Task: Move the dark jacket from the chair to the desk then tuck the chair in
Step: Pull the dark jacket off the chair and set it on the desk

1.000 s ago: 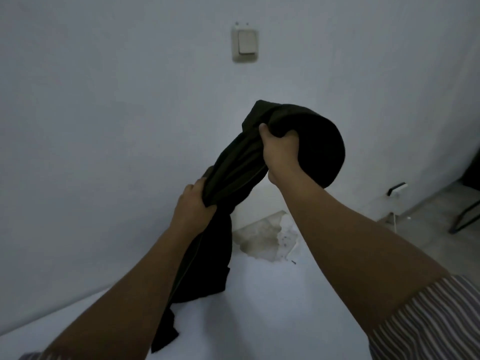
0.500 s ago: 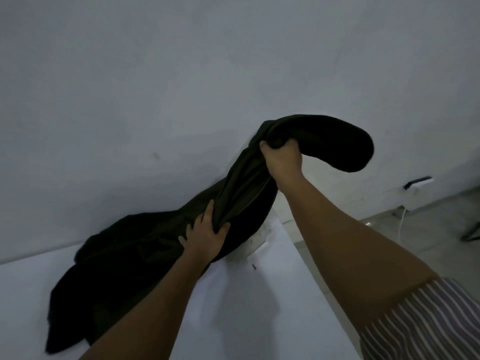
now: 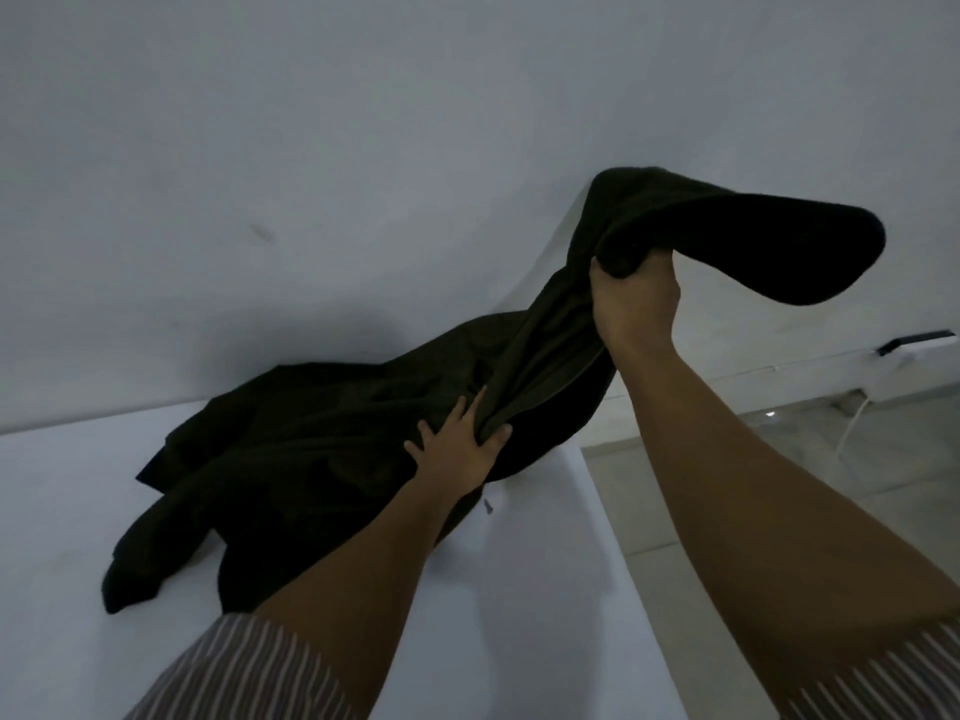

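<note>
Your right hand and left hand clench the dark crumpled fabric jacket | its lower part lies on the white desk.

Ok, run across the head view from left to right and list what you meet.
Bare desk top → the heap of the dark jacket lying on the desk → left hand gripping a fold → right hand holding the jacket's other end up in the air → black and white fitting low on the wall.
</note>
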